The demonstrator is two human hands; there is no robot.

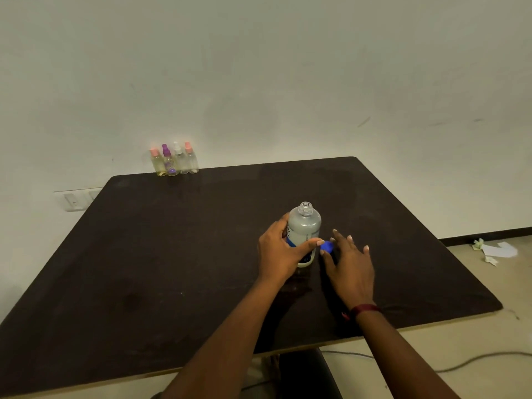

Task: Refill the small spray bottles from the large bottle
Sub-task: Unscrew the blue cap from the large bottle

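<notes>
Large bottle: clear round plastic bottle [303, 231] with a blue-and-white label is standing upright near the middle of the dark brown square tabletop [172, 254], its neck open and uncapped.
Left hand: left hand [280, 249] is wrapping around the large bottle's body from the left, fingers and thumb clamped on it, thumb tip lying across the label.
Right hand: right hand [349, 262] is resting just beside the bottle's right side, fingers spread apart and flat; its thumb and forefinger are touching the small blue cap [327, 246], though whether they are pinching it cannot be told.
Cap: blue cap is sitting low by the bottle's base, between the two hands.
Small spray bottles: four small clear spray bottles [174, 159] are standing in a tight row at the table's far left edge against the pale wall [288, 67], well apart from the hands; tops are pink, purple, white and pink.
Wrist: dark red band [365, 309] is circling the right wrist.
Surroundings: crumpled white paper scraps [493, 250] are lying on the floor to the right; a grey cable [460, 365] is trailing below the table edge.
Path: bare tabletop is lying between the large bottle and the small ones.
</notes>
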